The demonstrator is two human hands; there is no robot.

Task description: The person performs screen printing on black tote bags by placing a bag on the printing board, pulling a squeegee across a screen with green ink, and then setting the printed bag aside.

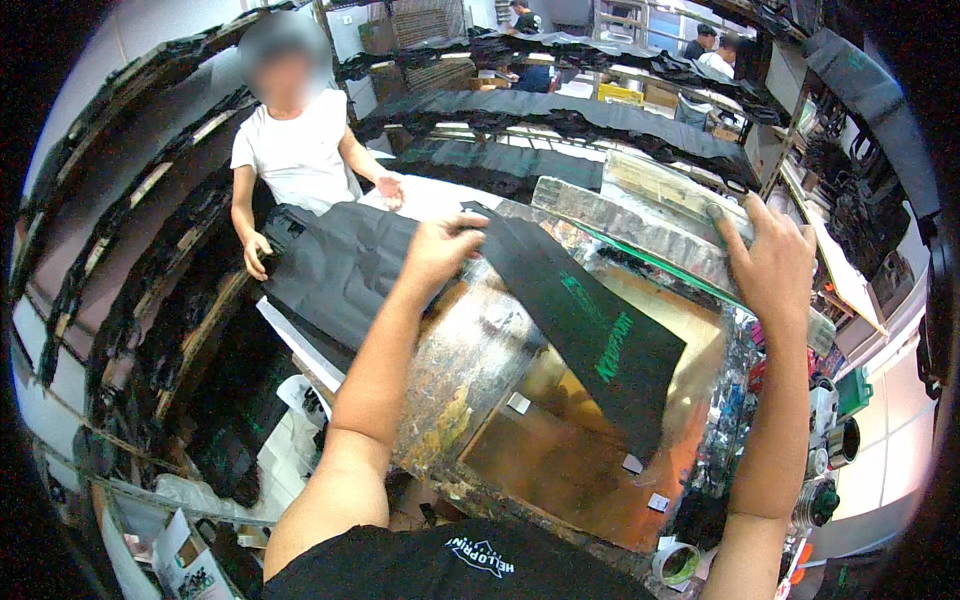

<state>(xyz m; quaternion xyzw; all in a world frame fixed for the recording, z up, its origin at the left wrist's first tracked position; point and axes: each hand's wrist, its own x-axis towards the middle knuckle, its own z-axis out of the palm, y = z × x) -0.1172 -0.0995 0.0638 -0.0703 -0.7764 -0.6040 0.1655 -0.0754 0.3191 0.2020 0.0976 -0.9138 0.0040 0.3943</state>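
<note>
My left hand (445, 250) pinches the far corner of a black fabric piece (590, 325) with green print. The piece stretches diagonally across a worn, shiny brown board (540, 465), its near end lying on the board. Raised at the far right is a paint-stained screen-printing frame (640, 245) with a green strip along its lower edge. My right hand (775, 260) grips the right end of this frame, fingers over the top. To the left of my left hand lies a pile of black fabric pieces (350, 260) on a white surface.
Across the pile stands a person in a white shirt (300, 150), hands near it. Racks draped with black pieces (560, 110) curve around the far side and left. Jars and cans (820, 500) crowd the right edge; a round tub (677, 563) sits near my right forearm.
</note>
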